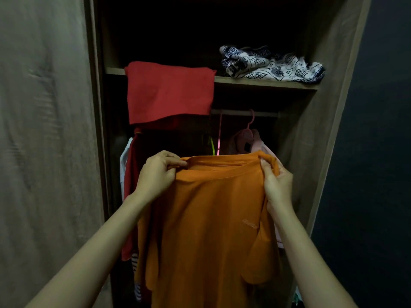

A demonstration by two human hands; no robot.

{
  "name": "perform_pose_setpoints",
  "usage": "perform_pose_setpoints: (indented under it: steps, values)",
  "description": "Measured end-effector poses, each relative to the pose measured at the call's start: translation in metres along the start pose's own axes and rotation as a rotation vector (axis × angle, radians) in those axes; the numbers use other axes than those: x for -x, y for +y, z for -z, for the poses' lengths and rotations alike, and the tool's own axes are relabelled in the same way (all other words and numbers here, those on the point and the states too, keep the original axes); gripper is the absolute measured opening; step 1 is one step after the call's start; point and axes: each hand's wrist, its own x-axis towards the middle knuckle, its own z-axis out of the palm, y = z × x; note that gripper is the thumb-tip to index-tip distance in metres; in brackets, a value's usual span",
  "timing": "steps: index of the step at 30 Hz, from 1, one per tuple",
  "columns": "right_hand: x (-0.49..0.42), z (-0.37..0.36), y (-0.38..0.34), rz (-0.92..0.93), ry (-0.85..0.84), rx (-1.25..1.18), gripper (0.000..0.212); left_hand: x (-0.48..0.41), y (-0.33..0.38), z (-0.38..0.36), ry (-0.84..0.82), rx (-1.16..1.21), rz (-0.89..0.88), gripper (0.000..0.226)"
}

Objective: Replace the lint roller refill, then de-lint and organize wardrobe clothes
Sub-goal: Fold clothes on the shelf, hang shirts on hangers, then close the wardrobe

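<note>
- The orange shirt (206, 230) is held up in front of the open wardrobe (322, 130), below its shelf (266, 83), and hides most of the hanging space behind it.
- A red cloth (169, 94) is draped over the shelf's front edge at the left and covers that end of the rail (244, 112). A crumpled white cloth with a dark blue print (271, 63) lies on the shelf at the right.
- Behind the shirt a pink hanger (246, 132) hooks on the rail, with a green hanger (212, 144) just left of it.
- A long red garment (130, 185) and a white one (123, 161) hang at the left. A striped piece (136, 287) shows low down.
- The wardrobe door (44, 130) at the left is matte wood grain, blurred.
- The shirt is soft, smooth knit with a ribbed round collar and faint stitching on the chest. One short sleeve hangs at its right.
- The left grip (159, 172) pinches the collar's left end between thumb and curled fingers.
- The right grip (277, 183) is clenched on bunched fabric at the right shoulder.
</note>
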Motion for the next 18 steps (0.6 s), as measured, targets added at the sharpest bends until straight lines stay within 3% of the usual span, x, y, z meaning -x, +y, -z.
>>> perform_pose_setpoints:
  steps: [3, 7, 11, 18]
  values:
    - [0.001, 0.002, 0.0, -0.017, 0.016, -0.015, 0.017, 0.004, -0.004, 0.002, -0.041, -0.149, -0.01, 0.044]
    - [-0.003, 0.005, 0.006, 0.017, 0.013, -0.05, 0.017, 0.012, -0.009, 0.004, -0.277, -0.189, 0.025, 0.068]
    - [-0.004, 0.011, 0.017, 0.015, -0.043, -0.049, 0.019, 0.015, -0.007, 0.008, -0.462, 0.047, 0.104, 0.081]
    - [-0.008, 0.023, 0.025, 0.062, -0.178, 0.014, 0.005, 0.021, 0.007, 0.011, -0.411, 0.375, 0.216, 0.079]
